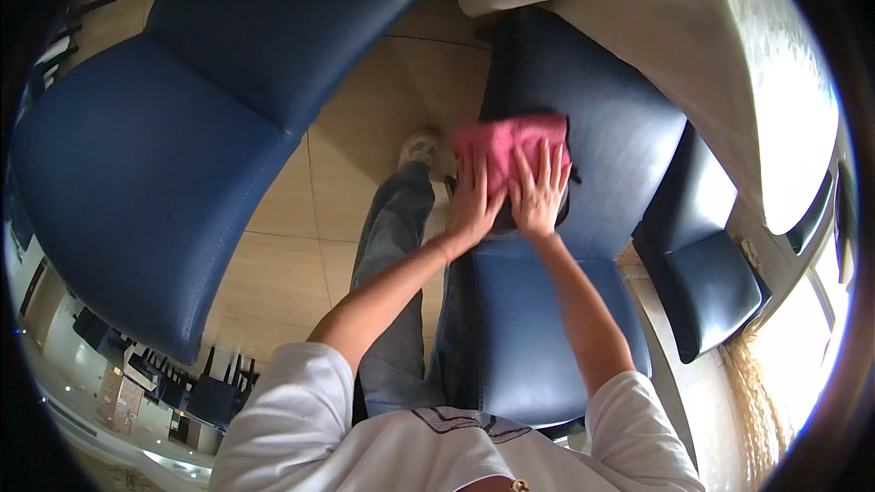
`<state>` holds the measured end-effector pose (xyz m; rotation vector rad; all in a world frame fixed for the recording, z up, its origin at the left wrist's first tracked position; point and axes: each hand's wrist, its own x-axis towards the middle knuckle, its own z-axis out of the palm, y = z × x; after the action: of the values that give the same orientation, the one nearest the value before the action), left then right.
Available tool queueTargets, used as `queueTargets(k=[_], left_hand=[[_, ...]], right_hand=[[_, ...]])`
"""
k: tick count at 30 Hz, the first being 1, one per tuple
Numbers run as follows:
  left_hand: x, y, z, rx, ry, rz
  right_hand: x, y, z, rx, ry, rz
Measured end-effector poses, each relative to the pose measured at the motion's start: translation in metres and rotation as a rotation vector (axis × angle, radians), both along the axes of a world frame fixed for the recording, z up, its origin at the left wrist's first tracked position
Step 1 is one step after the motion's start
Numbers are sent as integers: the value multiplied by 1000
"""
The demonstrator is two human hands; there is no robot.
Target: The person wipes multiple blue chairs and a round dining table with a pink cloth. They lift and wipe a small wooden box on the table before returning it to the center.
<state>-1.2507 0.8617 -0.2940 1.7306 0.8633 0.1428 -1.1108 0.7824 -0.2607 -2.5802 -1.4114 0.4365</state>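
A pink cloth, slightly blurred, lies bunched over a dark item that is mostly hidden, above the seat of a blue leather-look chair. My left hand rests on the cloth's left part, its fingers partly blurred. Flat on the right part lies my right hand, fingers spread, its thumb side close to my left hand. Whether the cloth and the dark item are one thing, I cannot tell.
Another large blue chair stands at the left, with tiled floor between the two. A pale tablecloth hangs at the upper right. A further blue chair stands at the right. My shoe is on the floor.
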Motion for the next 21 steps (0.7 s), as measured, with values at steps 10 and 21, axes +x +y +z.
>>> queueTargets(k=[10, 21], left_hand=[[124, 56, 5, 759, 110, -221], [308, 5, -4, 1021, 83, -277]], right_hand=[[126, 15, -23, 185, -192, -31], [288, -62, -55, 254, -353, -286]])
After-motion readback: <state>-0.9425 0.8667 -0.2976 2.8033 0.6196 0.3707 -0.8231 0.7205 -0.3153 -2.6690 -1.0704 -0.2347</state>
